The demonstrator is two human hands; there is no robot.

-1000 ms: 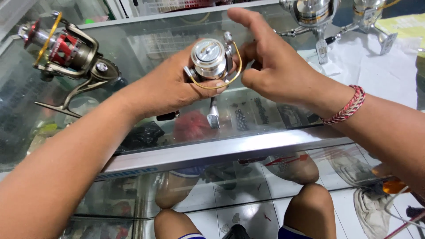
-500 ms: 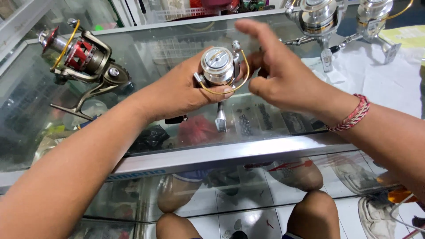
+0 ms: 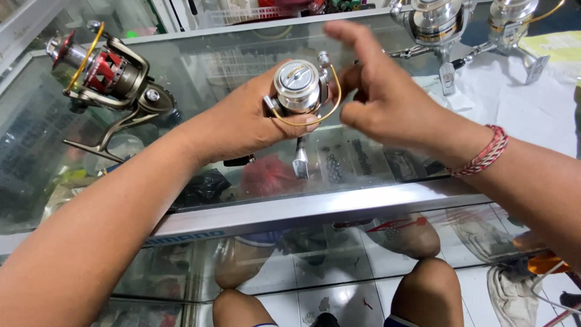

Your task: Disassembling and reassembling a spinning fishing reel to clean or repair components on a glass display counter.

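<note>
My left hand (image 3: 242, 124) grips the small silver reel (image 3: 298, 88) above the glass counter (image 3: 339, 206), spool facing me, its foot pointing down. My right hand (image 3: 375, 97) sits just right of it, fingers loosely spread, perhaps touching the handle side.

The left hand (image 3: 245, 124) covers the body of the silver reel (image 3: 298, 88), so only its spool, gold wire and foot show. The right hand (image 3: 381, 100) is blurred at the fingertips and hides the reel's far side. The top edge cuts off two more silver reels (image 3: 439, 24).
</note>
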